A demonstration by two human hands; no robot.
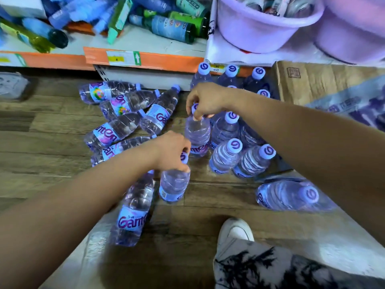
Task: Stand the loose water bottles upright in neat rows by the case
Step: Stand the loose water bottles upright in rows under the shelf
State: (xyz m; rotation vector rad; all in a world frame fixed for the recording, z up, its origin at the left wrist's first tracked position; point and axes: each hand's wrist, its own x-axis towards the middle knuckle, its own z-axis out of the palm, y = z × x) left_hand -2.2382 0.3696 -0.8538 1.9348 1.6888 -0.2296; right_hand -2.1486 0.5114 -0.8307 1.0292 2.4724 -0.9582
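Head view: left hand (173, 151) and right hand (205, 101) each grip an upright "Ganten"-labelled bottle's cap

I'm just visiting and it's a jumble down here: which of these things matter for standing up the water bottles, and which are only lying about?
Part of the job:
- left hand, grip on a bottle
- right hand, grip on another bottle
- lying bottles
- standing bottles
- cardboard case

Just lying about:
- purple tubs
- shelf goods
- white shoe
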